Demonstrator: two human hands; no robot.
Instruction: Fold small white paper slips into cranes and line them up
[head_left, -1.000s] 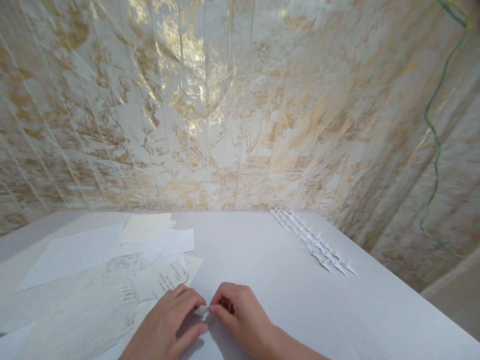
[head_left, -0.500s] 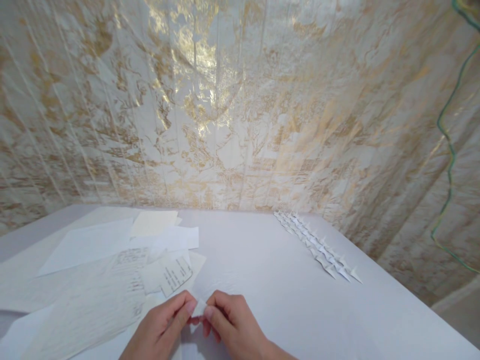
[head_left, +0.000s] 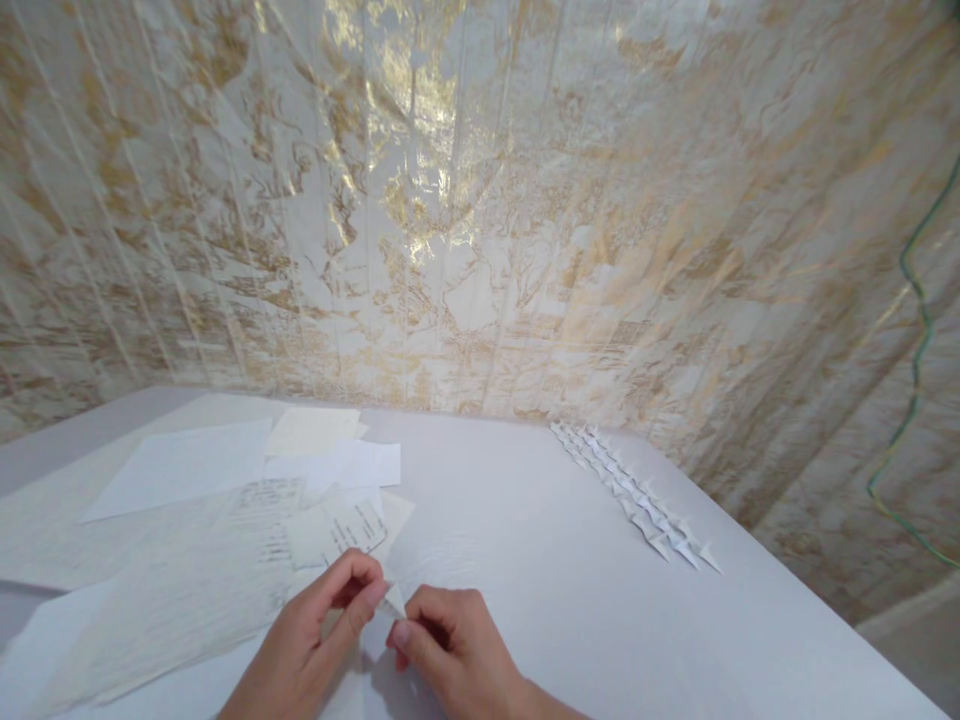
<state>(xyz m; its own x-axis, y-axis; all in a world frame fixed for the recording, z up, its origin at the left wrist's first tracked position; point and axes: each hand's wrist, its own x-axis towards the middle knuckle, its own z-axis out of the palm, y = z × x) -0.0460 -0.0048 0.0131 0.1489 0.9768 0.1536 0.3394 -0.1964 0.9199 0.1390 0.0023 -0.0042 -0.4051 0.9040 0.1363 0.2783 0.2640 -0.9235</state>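
Note:
Between my hands is a small folded piece of white paper [head_left: 394, 600], pointed toward its right end. My left hand [head_left: 326, 625] pinches its left side between thumb and fingers. My right hand [head_left: 454, 640] is closed with thumb against curled fingers at the paper's pointed tip. Both hands are just above the near part of the white table [head_left: 600, 630]. Part of the folded paper is hidden behind the fingers.
Loose paper sheets [head_left: 187, 560], some with writing, overlap across the table's left side. Rows of small folded paper pieces [head_left: 637, 495] stand at the right. Behind hangs a gold-patterned curtain [head_left: 465, 230], with a green cord [head_left: 916, 370] at far right.
My left hand has risen slightly and my right fingers have shifted to the paper's tip. The folded paper is turned and shows a narrower, pointed shape. The camera view has tilted a little.

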